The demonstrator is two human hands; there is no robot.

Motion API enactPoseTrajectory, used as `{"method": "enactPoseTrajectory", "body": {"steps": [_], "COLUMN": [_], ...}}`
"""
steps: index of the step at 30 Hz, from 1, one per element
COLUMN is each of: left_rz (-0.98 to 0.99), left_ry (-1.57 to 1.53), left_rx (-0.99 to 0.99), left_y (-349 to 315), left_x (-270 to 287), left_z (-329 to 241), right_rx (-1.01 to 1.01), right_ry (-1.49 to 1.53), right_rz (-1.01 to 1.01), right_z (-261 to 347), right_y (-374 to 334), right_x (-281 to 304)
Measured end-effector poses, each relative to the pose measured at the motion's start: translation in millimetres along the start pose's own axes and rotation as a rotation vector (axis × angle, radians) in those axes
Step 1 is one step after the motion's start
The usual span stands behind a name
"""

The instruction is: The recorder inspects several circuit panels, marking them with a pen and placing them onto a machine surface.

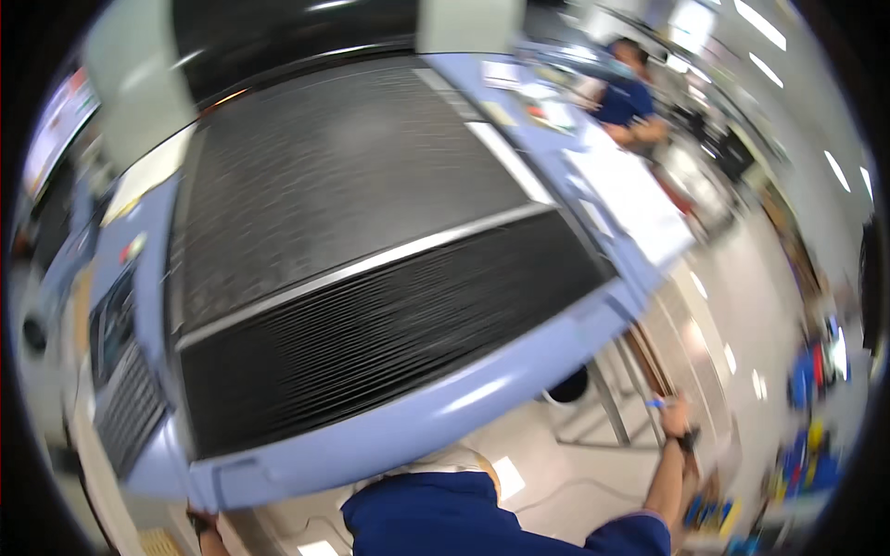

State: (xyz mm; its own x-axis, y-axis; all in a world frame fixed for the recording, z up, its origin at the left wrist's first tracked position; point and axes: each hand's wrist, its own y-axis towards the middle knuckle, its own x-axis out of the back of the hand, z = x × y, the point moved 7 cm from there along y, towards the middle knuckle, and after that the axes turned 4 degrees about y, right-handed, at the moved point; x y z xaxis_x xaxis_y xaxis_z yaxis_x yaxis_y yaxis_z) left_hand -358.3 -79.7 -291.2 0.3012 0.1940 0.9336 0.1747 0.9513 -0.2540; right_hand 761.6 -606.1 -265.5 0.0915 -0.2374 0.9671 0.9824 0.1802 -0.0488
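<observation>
Before me stands a large flatbed machine with a light blue frame (pixel 464 398), a dark grey bed (pixel 343 185) and a black ribbed cover (pixel 389 338) along its front. My right hand (pixel 675 417), a dark band on its wrist, is below the machine's right front corner. Its fingers look closed around a small blue thing (pixel 656 403), too blurred to name, close to a brown edge (pixel 652 357). At the lower left, my left hand (pixel 201 519) is by the frame's front left corner; its fingers are mostly hidden.
A keyboard (pixel 133 408) is on the machine's left side. White sheets (pixel 630 199) lie along its right side, near a co-worker in dark blue (pixel 630 97). Under the front right are a metal stand (pixel 607 403) and a dark round bin (pixel 565 385). A cable (pixel 575 486) crosses the floor.
</observation>
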Motion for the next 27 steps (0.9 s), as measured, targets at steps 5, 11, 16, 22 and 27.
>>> {"method": "enactPoseTrajectory", "body": {"steps": [5,11,16,22,27], "left_rz": [-0.016,-0.037,-0.18,-0.499,-0.723], "left_ry": [-0.068,-0.195,-0.193,-0.162,-0.183], "left_rx": [-0.004,0.023,0.055,0.227,0.308], "left_y": [43,46,76,31,13], "left_x": [-13,-38,-36,58,113], "left_z": [-4,23,-6,-49,-78], "right_rx": [0.096,-0.06,0.2,0.02,0.127], "right_ry": [-0.05,0.014,-0.083,-0.124,-0.023], "right_rz": [-0.371,-0.317,-0.736,-0.465,-0.677], "right_z": [39,61,-15,47,65], "right_y": [-46,-52,-50,-57,-120], "right_x": [44,53,52,31,29]}}
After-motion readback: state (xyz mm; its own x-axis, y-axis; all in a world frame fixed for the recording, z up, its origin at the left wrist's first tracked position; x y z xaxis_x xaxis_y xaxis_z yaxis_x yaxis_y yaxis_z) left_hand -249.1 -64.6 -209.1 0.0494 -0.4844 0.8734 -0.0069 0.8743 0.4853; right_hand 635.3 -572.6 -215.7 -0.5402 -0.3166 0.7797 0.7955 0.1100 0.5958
